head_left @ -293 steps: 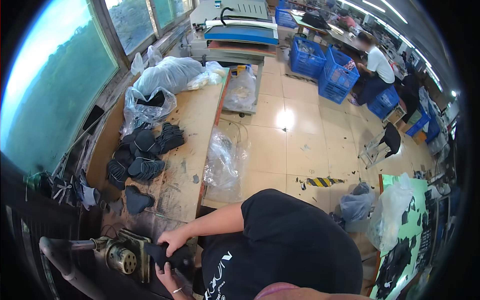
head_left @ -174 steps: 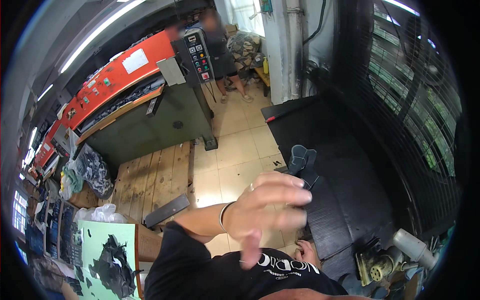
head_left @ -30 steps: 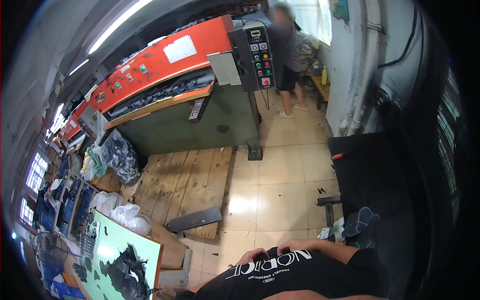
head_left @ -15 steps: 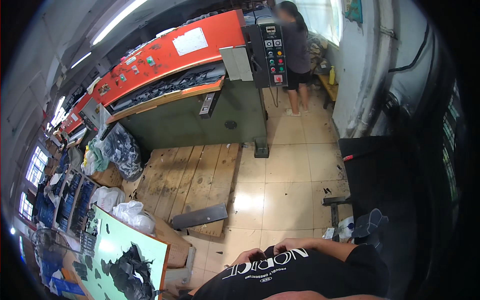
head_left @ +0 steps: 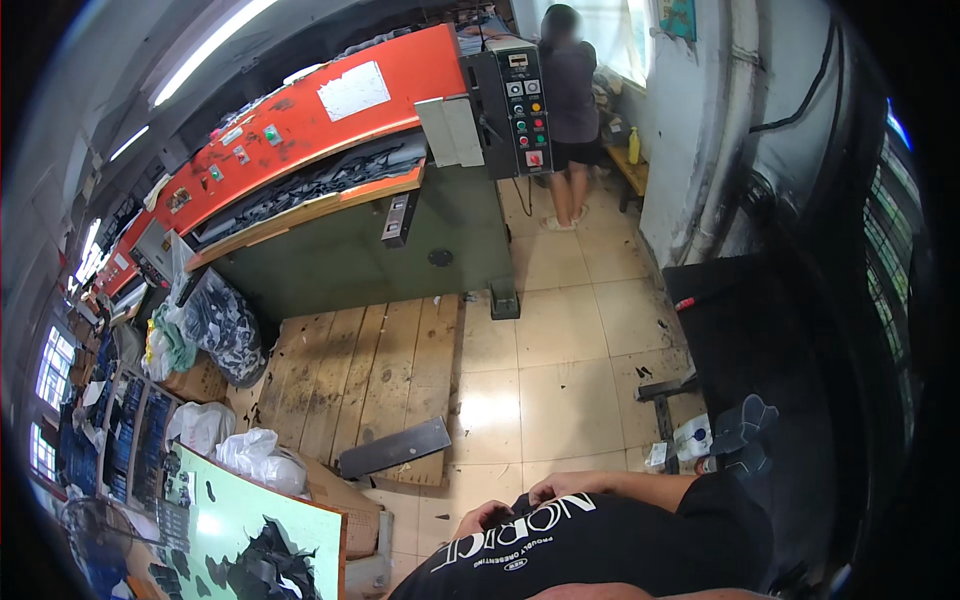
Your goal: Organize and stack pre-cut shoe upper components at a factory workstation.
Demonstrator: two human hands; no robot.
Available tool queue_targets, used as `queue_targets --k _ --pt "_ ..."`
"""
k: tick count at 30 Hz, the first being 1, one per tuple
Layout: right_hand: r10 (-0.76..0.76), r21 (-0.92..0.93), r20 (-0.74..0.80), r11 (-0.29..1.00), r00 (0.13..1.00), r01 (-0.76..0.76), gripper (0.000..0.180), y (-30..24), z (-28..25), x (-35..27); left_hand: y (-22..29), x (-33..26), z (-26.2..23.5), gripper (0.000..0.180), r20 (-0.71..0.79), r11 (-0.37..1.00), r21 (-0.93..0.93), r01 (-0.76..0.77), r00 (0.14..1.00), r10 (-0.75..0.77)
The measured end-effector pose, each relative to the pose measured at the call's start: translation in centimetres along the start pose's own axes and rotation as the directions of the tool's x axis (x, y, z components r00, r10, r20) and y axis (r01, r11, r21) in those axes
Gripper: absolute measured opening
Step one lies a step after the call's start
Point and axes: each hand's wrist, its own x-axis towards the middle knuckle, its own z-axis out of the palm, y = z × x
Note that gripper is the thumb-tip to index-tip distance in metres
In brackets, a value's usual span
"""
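My left hand and my right hand are close together in front of my waist, at the far edge of my black T-shirt with white print. The fingers of both look curled inward. A small dark patch lies between them, which may be cloth; the shirt partly hides the fingertips, and I cannot make out what they hold. To the left stands a pale green tabletop with a heap of black fabric scraps and small dark pieces on it, apart from my hands.
Ahead is a large red and green machine with a control panel. A wooden platform carries a dark grey slab. Stuffed bags stand left. A person stands beyond the machine; a black surface lies right.
The view has turned slightly right, so the surroundings sit farther left. My hands stay together at my waist. The person at the back has shifted posture a little.
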Motion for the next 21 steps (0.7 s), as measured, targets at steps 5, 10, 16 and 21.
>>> queue_targets --k 5,10,16,21 --pt "-0.022 0.438 -0.453 0.865 0.891 0.244 0.022 0.1 -0.6 -2.6 2.2 -0.8 0.9 0.04 -0.185 0.992 -0.059 -0.111 0.978 0.099" --pt "-0.204 0.508 -0.74 0.454 0.64 0.732 0.03 -2.5 0.0 -8.9 2.6 -3.4 -2.4 0.03 -0.504 0.996 -0.086 -0.025 0.863 -0.021" --pt "-0.57 0.443 -0.725 0.044 0.386 0.895 0.03 -5.3 0.4 -12.4 -2.7 -8.7 -10.2 0.038 -0.301 0.95 0.263 0.166 0.95 -0.083" --pt "-0.659 0.572 -0.631 -0.039 0.409 0.819 0.026 -8.5 2.9 -10.5 -2.2 -8.5 -10.7 0.041 -0.303 0.94 0.266 0.216 0.944 -0.131"
